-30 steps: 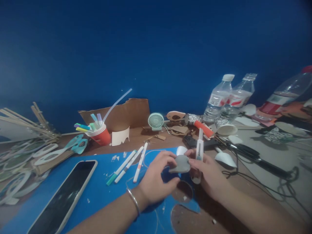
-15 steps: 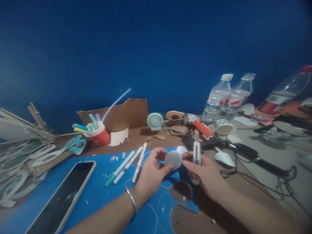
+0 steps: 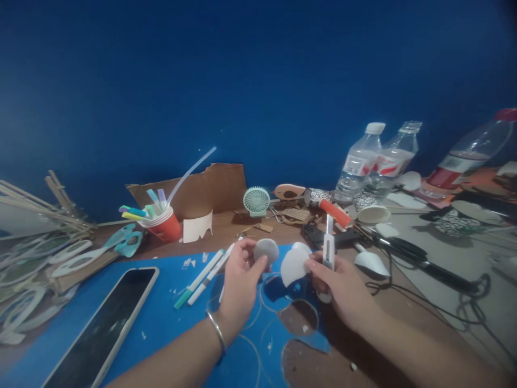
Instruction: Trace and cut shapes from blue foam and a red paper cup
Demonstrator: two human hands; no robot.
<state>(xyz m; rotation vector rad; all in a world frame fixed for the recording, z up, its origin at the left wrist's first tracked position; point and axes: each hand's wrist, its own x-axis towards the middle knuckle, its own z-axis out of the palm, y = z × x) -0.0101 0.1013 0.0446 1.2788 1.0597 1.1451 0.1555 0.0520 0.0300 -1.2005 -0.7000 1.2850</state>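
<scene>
Disc (image 3: 267, 252): grey, round, held above the blue mat (image 3: 161, 323), just beside the white piece (image 3: 294, 265).
Left hand (image 3: 240, 277): I see thumb and fingers pinching the disc.
Right hand (image 3: 343, 283): I make out a pinch on the white piece, the knife (image 3: 328, 250) also gripped, blade upward.
Phone (image 3: 105, 323): lying left of the markers (image 3: 204, 274).

Blue mat (image 3: 161, 323) spreads across a brown tabletop (image 3: 226, 228).
Toward the tabletop's far edge stand a red cup (image 3: 169, 228), a cardboard sheet (image 3: 205, 186) and a mint-green fan (image 3: 256, 201).
</scene>
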